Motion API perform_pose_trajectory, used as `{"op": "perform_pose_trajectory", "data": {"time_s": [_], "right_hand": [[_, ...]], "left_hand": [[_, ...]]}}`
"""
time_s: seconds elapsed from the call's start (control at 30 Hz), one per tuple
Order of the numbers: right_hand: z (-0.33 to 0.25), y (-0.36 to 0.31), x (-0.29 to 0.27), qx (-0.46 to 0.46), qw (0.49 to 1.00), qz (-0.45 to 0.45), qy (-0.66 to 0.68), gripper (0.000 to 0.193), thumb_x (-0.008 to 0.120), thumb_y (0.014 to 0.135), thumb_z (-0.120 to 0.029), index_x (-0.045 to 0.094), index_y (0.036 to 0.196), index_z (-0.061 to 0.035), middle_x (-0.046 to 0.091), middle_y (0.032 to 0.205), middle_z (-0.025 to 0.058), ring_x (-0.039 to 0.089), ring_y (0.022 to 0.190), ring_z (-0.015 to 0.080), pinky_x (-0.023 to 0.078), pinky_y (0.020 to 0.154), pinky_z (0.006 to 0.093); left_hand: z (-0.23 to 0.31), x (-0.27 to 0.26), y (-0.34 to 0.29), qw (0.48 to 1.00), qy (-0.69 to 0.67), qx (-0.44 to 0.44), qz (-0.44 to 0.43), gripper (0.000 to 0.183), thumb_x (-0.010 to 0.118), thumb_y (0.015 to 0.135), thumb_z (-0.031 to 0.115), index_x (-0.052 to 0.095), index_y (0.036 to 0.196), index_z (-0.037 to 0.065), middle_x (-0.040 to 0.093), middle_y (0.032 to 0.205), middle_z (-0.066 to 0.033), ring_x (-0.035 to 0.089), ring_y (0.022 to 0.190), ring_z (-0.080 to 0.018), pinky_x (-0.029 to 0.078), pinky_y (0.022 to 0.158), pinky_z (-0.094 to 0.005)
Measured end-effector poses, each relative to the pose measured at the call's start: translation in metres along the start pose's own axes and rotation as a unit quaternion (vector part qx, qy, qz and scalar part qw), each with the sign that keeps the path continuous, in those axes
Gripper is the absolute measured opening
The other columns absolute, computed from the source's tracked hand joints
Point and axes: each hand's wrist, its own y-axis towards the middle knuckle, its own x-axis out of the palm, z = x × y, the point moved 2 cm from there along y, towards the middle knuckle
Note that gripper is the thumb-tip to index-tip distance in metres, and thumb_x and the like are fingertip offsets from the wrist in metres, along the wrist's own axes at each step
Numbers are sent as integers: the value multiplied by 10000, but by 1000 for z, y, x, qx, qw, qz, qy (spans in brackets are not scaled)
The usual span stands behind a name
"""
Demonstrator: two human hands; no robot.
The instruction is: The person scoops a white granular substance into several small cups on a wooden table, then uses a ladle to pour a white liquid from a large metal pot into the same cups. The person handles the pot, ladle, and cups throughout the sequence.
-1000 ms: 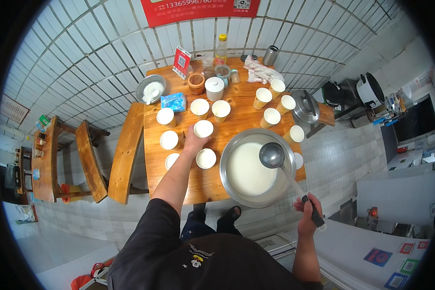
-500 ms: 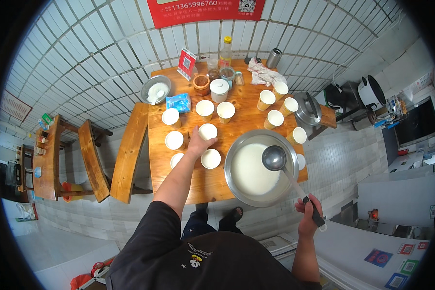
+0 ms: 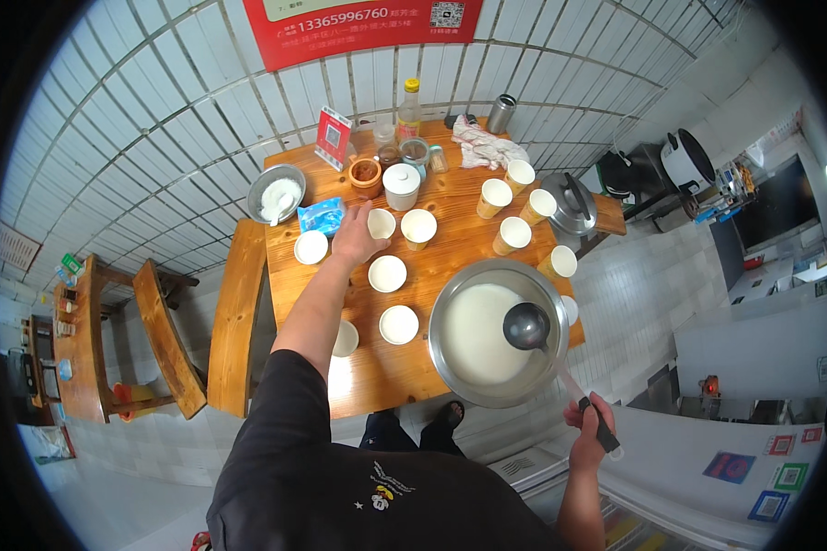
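My left hand (image 3: 358, 239) curves around the near-left side of a paper cup (image 3: 382, 223), thumb at the front and fingers behind. In my right hand (image 3: 592, 432) is the dark handle of a ladle (image 3: 526, 326), whose round metal bowl hangs over a big steel basin (image 3: 441, 359) of creamy white liquid (image 3: 476, 335). Close to my left hand stand more paper cups: one to its right (image 3: 419, 227), one to its left (image 3: 311, 247), and two nearer me (image 3: 388, 274) (image 3: 399, 325). My forearm partly covers another cup (image 3: 345, 339). How full they are I cannot tell.
Several yellow-patterned cups (image 3: 512, 235) stand right of centre. Behind my left hand are a blue packet (image 3: 322, 218), a metal bowl of white powder (image 3: 279, 196), a brown pot (image 3: 365, 178) and a lidded white jar (image 3: 402, 187). A bench (image 3: 239, 317) flanks the table.
My left hand has left the nearer cup and moved away from me to the cup behind it. The ladle stays over the basin in my right hand. The view has shifted slightly.
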Motion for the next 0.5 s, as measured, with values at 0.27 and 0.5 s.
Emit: {"op": "perform_pose_trajectory", "data": {"time_s": [0.27,0.5], "right_hand": [[-6,-16,20,28,999,18,9,366,565,1036,-198,559,1317,37,717,1027,178,708,809,216,571,751,335],[-4,-3,31,46,999,0,8,366,565,1037,-199,568,1325,25,716,1014,154,700,825,195,558,742,314]], "left_hand": [[7,-26,-1,996,-74,35,22,889,801,800,274,366,1552,86,463,1487,-195,446,1396,-345,408,1150,-410],[33,-148,-155,945,-116,305,-7,902,798,729,233,407,1520,49,529,1418,-213,550,1295,-379,457,1097,-430]]}}
